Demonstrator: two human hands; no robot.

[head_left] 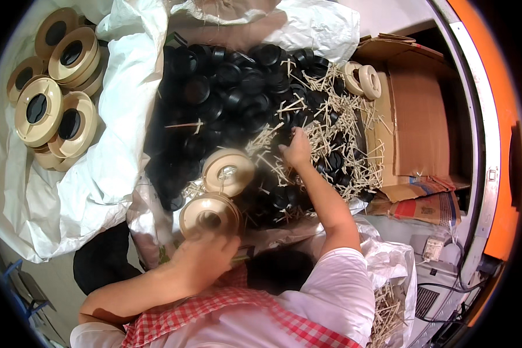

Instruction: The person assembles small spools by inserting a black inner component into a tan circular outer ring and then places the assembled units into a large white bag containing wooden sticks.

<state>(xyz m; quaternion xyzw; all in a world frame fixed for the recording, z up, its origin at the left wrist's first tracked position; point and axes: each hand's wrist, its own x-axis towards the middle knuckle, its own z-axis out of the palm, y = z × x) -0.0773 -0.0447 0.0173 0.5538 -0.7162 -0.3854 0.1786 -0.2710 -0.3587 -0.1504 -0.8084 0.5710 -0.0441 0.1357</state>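
In front of me, two beige round plastic pieces, connected or touching, lie at the near edge of a pile of black round caps (232,101). The nearer beige piece (194,209) is at the fingers of my left hand (206,255), which is smeared by motion. Just beyond it rests the farther beige piece (214,168), with a pale centre. My right hand (297,151) reaches into the pile, where black caps meet thin cream plastic sticks. Its fingers are bent and closed; what they hold is hard to make out.
At the left, a white woven sack (130,75) holds several beige discs (37,124) with black centres. Cream sticks (345,127) are strewn over the pile's right side. Beyond them lie two beige rings (370,82) and a cardboard box (417,119). An orange frame (493,58) edges the right.
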